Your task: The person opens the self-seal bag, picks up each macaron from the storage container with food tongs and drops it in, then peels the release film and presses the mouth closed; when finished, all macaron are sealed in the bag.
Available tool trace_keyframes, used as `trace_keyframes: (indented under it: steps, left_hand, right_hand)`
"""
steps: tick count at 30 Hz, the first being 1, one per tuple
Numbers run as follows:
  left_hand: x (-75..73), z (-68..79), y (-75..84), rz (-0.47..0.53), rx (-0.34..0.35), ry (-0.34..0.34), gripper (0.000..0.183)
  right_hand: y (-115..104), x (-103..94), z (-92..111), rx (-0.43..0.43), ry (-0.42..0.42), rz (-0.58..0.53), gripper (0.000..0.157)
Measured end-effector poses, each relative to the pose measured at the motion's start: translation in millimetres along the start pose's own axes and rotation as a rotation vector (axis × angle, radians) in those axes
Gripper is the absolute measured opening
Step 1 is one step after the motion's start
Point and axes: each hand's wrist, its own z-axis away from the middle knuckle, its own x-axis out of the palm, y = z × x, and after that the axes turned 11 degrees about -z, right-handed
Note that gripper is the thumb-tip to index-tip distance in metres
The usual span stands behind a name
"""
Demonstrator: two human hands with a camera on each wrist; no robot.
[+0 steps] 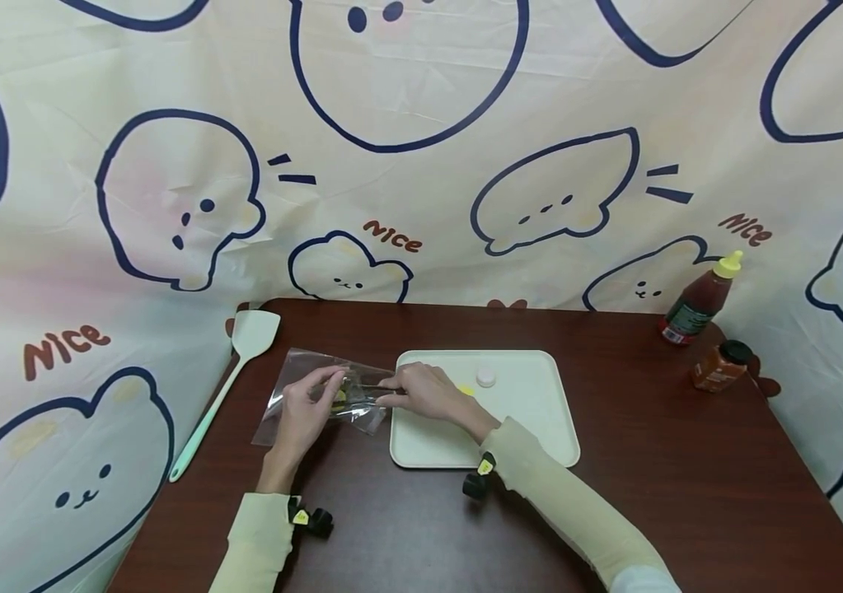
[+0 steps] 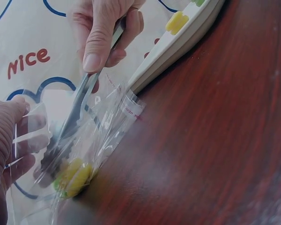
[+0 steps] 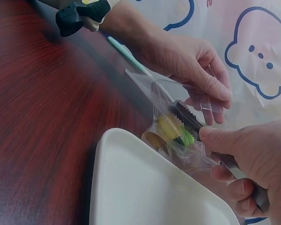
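My left hand (image 1: pixel 307 412) pinches the upper edge of a clear plastic bag (image 1: pixel 280 403) between thumb and fingers. In my right hand (image 1: pixel 428 391) I grip metal tongs (image 3: pixel 229 164), whose serrated tips reach inside the bag. Beside those tips, within the bag, lie a small yellow piece (image 2: pixel 77 180) and a green one (image 3: pixel 187 138). The bag lies on the table, its mouth toward the white tray (image 1: pixel 414 449). On the tray sit a yellow piece (image 2: pixel 177 22) and a round white piece (image 1: pixel 485 377), partly behind my right hand in the head view.
A pale spatula (image 1: pixel 254 333) with a mint handle lies along the table's left edge. At the back right stand a red sauce bottle (image 1: pixel 699 305) with a yellow cap and a small spice jar (image 1: pixel 721 366) with a dark lid. A patterned cloth (image 1: pixel 421 189) hangs behind the brown table (image 1: pixel 651 494).
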Motion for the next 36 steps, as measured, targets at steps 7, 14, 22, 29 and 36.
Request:
trace_keyframes:
  steps: [7, 14, 22, 29, 36]
  left_hand:
    - [-0.2, 0.4, -0.1, -0.016, 0.019, 0.000, 0.014]
    - [1.0, 1.0, -2.8, 0.027, 0.050, 0.004, 0.014]
    - [3.5, 0.1, -3.8, 0.032, 0.061, 0.049, 0.011]
    - [2.2, -0.3, -3.4, 0.022, 0.047, 0.052, 0.011]
    - [2.3, 0.1, -5.7, 0.022, 0.061, 0.055, 0.013]
  right_hand:
    - [-5, 2.8, -13, -0.034, -0.028, 0.052, 0.041]
    - [-5, 6.5, -23, -0.059, -0.040, 0.089, 0.043]
    - [-1, 7.3, -19, -0.074, 0.000, 0.130, 0.041]
    - [6, -3.1, 2, -0.046, 0.050, 0.122, 0.044]
    - [16, -18.3, 27, -0.013, 0.081, 0.094, 0.040]
